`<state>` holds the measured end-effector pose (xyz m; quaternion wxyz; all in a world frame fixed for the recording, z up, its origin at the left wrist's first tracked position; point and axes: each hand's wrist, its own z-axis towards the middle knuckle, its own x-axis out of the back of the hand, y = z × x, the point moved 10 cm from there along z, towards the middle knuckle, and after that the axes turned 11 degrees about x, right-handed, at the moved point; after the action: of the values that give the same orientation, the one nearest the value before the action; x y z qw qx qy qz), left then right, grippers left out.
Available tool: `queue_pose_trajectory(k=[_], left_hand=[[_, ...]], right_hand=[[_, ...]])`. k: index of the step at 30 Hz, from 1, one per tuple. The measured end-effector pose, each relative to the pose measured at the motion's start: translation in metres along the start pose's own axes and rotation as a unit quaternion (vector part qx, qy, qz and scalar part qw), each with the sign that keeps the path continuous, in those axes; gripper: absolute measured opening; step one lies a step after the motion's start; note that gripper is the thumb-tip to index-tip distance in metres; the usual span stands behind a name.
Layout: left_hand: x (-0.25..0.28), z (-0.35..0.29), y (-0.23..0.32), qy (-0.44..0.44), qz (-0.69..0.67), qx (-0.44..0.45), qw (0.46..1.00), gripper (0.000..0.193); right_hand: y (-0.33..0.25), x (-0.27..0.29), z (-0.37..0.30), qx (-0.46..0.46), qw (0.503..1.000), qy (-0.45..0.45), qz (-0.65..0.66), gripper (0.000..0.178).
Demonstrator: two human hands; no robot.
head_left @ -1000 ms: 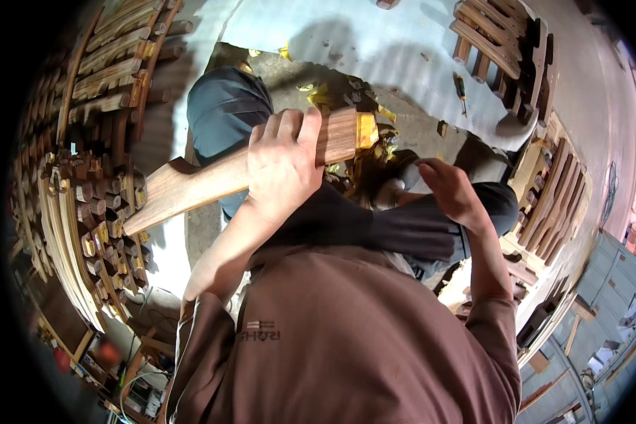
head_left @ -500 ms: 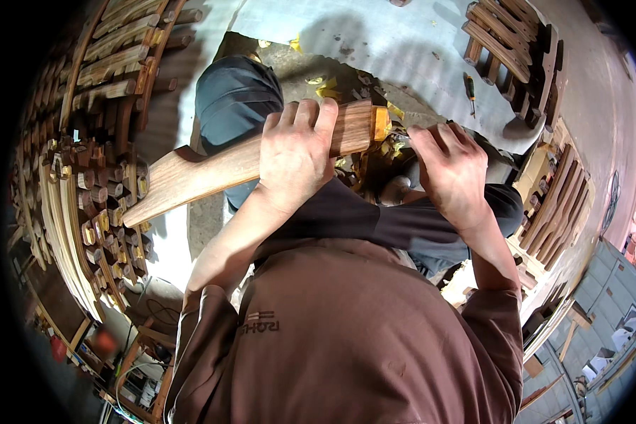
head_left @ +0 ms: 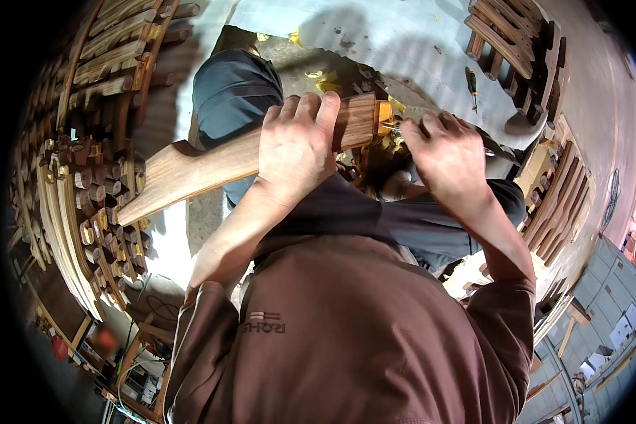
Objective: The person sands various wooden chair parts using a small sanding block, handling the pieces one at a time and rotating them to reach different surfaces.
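Note:
A shaped brown wooden piece (head_left: pixel 212 167) slants across my lap, its wide notched end at the left. My left hand (head_left: pixel 297 145) is closed over its middle from above. Yellow tape (head_left: pixel 384 117) wraps the squared right end. Just beside that end is my right hand (head_left: pixel 449 155), fingers curled around a thin metal tool (head_left: pixel 393 128) whose tip meets the taped end. My fingers hide most of the tool, so its kind cannot be made out. Yellow tape scraps (head_left: pixel 326 83) lie on the floor beyond the wood.
Stacks of similar wooden pieces stand close at the left (head_left: pixel 113 78), with a second pile (head_left: pixel 502 42) at the far right and another bundle (head_left: pixel 555 201) at the right. A screwdriver (head_left: pixel 472 88) lies on the pale sheet (head_left: pixel 403 25). My knee (head_left: pixel 237 92) rises beyond the wood.
My right hand has shifted slightly up and its fingers are more tightly curled near the taped end. The right elbow has swung outward. The wood, still in my left hand, has moved slightly.

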<state>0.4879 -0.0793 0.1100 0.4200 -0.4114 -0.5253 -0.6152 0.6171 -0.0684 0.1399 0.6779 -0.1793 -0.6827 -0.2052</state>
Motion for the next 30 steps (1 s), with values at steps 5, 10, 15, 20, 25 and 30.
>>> queue_pose_trajectory(k=[5, 10, 15, 20, 25, 30], left_hand=[[0.019, 0.009, -0.006, 0.037, -0.029, 0.025, 0.999, 0.055], [0.027, 0.011, -0.001, -0.017, -0.078, -0.002, 0.997, 0.054], [0.034, 0.005, 0.004, -0.054, -0.122, -0.026, 0.991, 0.054], [0.032, 0.000, 0.001, -0.103, -0.122, -0.018, 0.987, 0.055], [0.029, -0.003, -0.003, -0.129, -0.128, -0.021, 0.983, 0.056], [0.027, -0.003, -0.002, -0.170, -0.144, -0.021, 0.975, 0.058]], right_hand=[[0.056, -0.027, -0.049, -0.064, 0.993, -0.098, 0.031, 0.019], [0.045, 0.021, -0.028, -0.045, 0.935, 0.234, 0.264, 0.042], [0.015, 0.030, -0.001, 0.135, 0.900, 0.309, 0.275, 0.042], [0.006, 0.033, 0.003, 0.179, 0.891, 0.230, 0.349, 0.043], [-0.004, 0.041, 0.003, 0.222, 0.903, 0.210, 0.303, 0.035], [-0.014, 0.054, -0.001, 0.229, 0.904, 0.250, 0.260, 0.031]])
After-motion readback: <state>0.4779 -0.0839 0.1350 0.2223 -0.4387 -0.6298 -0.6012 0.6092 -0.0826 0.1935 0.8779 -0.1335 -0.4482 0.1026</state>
